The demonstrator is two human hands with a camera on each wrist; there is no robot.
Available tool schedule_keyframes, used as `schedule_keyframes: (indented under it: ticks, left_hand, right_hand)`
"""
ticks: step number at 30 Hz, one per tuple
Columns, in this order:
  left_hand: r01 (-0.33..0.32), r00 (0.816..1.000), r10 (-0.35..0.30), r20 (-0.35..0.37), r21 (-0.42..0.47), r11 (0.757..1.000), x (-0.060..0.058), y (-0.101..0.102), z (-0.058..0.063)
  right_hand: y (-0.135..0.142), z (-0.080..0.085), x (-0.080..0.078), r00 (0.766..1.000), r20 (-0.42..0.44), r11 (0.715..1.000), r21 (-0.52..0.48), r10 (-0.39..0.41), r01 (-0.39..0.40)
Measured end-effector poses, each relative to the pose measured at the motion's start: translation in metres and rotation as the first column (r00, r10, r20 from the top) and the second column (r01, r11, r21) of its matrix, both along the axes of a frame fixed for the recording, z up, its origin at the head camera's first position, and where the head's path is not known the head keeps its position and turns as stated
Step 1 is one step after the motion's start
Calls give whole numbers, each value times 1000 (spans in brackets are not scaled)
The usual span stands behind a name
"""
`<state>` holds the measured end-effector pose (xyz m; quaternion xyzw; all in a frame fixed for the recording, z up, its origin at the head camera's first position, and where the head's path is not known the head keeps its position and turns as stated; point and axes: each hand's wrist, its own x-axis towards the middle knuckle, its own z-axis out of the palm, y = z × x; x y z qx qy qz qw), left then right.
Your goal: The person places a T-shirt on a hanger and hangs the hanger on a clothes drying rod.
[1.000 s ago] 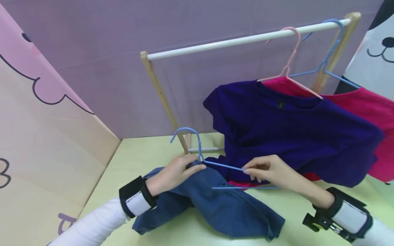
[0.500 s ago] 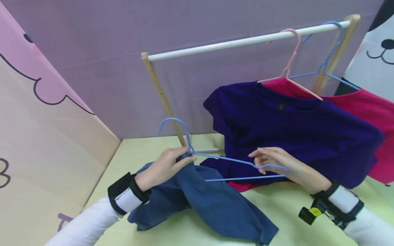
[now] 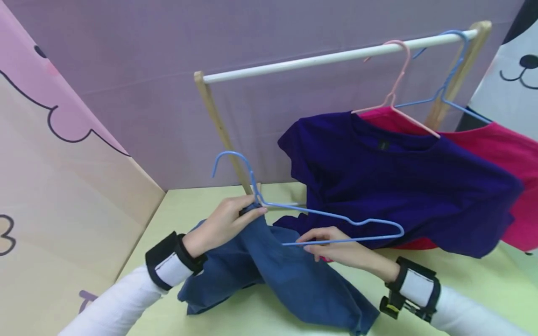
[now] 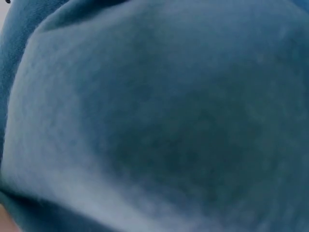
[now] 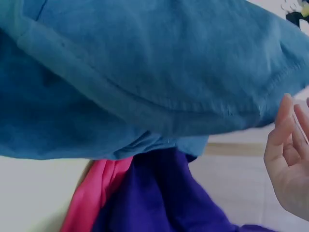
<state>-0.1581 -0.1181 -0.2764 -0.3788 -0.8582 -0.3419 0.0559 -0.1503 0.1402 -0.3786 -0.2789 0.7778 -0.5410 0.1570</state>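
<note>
In the head view my left hand (image 3: pixel 224 224) pinches the gathered neck of a slate-blue shirt (image 3: pixel 290 280) together with the base of a blue clothes hanger's hook. One half of the hanger (image 3: pixel 323 212) sticks out to the right of the cloth; the other half is hidden in the shirt. My right hand (image 3: pixel 336 245) is at the hanger's lower bar, its loosely bent fingertips close to the shirt. In the right wrist view the right hand (image 5: pixel 289 159) shows at the edge of the shirt (image 5: pixel 169 63). Shirt cloth (image 4: pixel 154 116) fills the left wrist view.
Behind stands a rack with a white rail (image 3: pixel 311 60) and wooden posts. From it hang a purple T-shirt (image 3: pixel 391 186) on a pink hanger (image 3: pixel 397 84) and a red one (image 3: pixel 513 177) on a blue hanger (image 3: pixel 451 74). The tabletop (image 3: pixel 172 214) is pale yellow.
My left hand has lifted the hanger and shirt a little, up and left. My right hand let go of the hanger's upper arm, drew back right, then came left and down toward the shirt.
</note>
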Motion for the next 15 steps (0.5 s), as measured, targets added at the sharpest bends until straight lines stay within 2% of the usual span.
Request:
schedule_keyframes:
  ticks: [3, 6, 8, 11, 13, 15]
  left_hand:
    - [-3, 1000, 3, -4, -1, 1000, -1, 0, 0]
    - [-6, 1000, 6, 1, 3, 1000, -1, -1, -1]
    - [-7, 1000, 7, 6, 7, 1000, -1, -2, -1]
    - [-11, 1000, 11, 2, 13, 1000, 0, -4, -2]
    - [-17, 1000, 17, -2, 9, 1000, 0, -6, -3]
    - [-24, 1000, 24, -1, 2, 1000, 0, -7, -5]
  right_hand:
    - [-5, -1, 6, 994, -101, 997, 74, 40, -32]
    - [-5, -3, 12, 988, -144, 989, 146, 47, -26]
    - [-2, -7, 15, 975, -212, 984, 178, 69, -31]
    - [3, -12, 20, 925, -366, 979, 201, 100, -27]
    - [7, -14, 22, 869, -483, 974, 225, 102, 10]
    - [13, -15, 26, 822, -561, 967, 249, 94, 60]
